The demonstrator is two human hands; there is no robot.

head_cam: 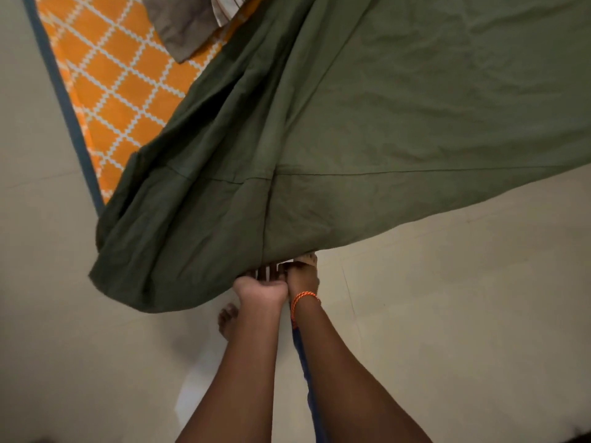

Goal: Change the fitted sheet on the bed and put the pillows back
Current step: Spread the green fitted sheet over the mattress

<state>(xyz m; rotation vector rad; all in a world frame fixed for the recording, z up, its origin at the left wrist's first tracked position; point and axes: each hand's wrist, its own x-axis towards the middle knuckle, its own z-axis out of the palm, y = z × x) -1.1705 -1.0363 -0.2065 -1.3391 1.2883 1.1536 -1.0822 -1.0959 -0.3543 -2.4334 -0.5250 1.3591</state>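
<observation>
Pale tiled floor; orange thread bracelet on wrist; bare foot.

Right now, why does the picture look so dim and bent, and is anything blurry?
Head view: soft, dim indoor light, no glare; the green sheet reads murky and a faint shadow falls on the floor beneath it. The wide lens curves the mattress edge. The left hand and right hand look slightly soft at the sheet's hem.

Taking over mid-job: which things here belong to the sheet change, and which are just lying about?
Job:
green sheet, its edge held by left hand and right hand
orange patterned mattress

Lying about:
grey-brown cloth at the bed's far end
orange wrist thread
</observation>
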